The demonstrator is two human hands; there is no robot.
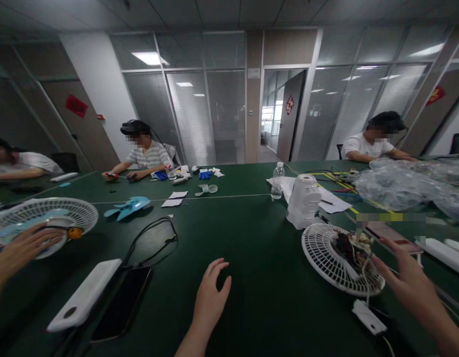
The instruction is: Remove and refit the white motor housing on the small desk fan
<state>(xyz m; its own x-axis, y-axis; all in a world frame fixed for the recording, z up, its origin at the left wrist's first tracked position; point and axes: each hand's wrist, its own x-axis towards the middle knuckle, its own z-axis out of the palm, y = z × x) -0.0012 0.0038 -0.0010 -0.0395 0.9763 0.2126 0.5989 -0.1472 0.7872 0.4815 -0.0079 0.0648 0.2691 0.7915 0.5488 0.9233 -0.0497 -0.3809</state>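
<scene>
My left hand [211, 296] hovers over the green table with nothing in it, thumb apart from the loosely curved fingers. On the right, my right hand [410, 280] is spread beside a round white fan grille [318, 253]. Its fingertips are close to the grille's edge; I cannot tell whether they touch. A dark motor with wires [350, 248] lies in the grille. Just behind that hand is a phone [395, 237]. A small white box on a cord [369, 317] lies in front of the grille. The white fan housing [304, 201] stands behind it.
At left, another person's hand [28, 248] is at a second fan grille [86, 210]. A white power bank [86, 295] and black phone [123, 302] lie near me. Farther off are a blue fan blade [131, 207], a water bottle [277, 181], plastic bags [389, 183] and several seated people.
</scene>
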